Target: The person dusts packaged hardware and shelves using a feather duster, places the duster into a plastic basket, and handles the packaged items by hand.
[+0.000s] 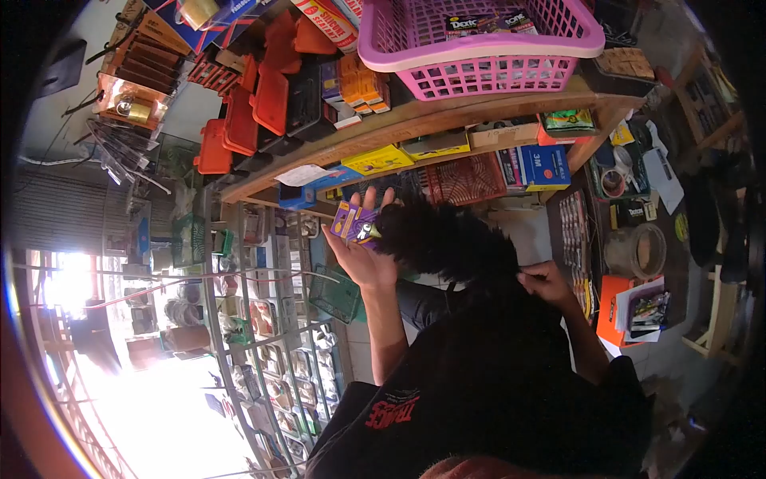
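Observation:
My left hand (369, 259) is palm up with its fingers stretched out, and a small purple and yellow packet (355, 223) rests on it. A black fluffy duster (447, 239) reaches across from the right, its tip beside the packet and over part of my left fingers. At the duster's other end, my right hand (546, 281) is closed around what looks like its handle, which is mostly hidden against my black shirt (495, 383).
Ahead is a wooden shelf (447, 110) with boxes below its edge and a pink basket (495, 48) and orange bins (271, 100) on top. A wire rack (279, 351) stands left. On the right are a clear tub (636, 251) and an orange box (613, 307).

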{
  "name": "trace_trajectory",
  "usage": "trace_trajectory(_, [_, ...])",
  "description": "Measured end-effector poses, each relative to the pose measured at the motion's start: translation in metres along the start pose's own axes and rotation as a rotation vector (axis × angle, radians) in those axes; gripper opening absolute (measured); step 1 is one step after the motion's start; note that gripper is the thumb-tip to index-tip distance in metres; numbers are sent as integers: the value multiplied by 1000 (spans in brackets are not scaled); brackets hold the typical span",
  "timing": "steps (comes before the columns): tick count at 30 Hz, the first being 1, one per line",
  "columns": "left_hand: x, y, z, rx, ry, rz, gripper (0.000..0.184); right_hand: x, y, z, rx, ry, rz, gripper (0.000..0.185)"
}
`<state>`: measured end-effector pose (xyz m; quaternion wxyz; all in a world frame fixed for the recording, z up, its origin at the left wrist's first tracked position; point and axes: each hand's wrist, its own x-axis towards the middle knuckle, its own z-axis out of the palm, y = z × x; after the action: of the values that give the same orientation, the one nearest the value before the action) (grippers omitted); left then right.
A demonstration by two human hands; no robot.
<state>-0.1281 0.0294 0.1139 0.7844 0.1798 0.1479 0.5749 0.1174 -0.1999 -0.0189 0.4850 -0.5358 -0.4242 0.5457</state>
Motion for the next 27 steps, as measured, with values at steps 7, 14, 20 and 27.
trace_trajectory(7, [-6, -22, -9, 175, 97, -66, 59, 3, -21, 1, 203, -88, 70, 24])
trace_trajectory(14, [-12, -35, 15, 132, 118, -88, 58, 22, -38, 7, 67, 5, 51, 31])
trace_trajectory(20, [-8, -11, 15, 148, 141, -2, 63, 24, -29, 4, 141, -147, 158, 32])
trace_trajectory(27, [-15, -8, 12, 165, 160, 22, 65, 25, -22, -3, 66, -178, 158, 33])
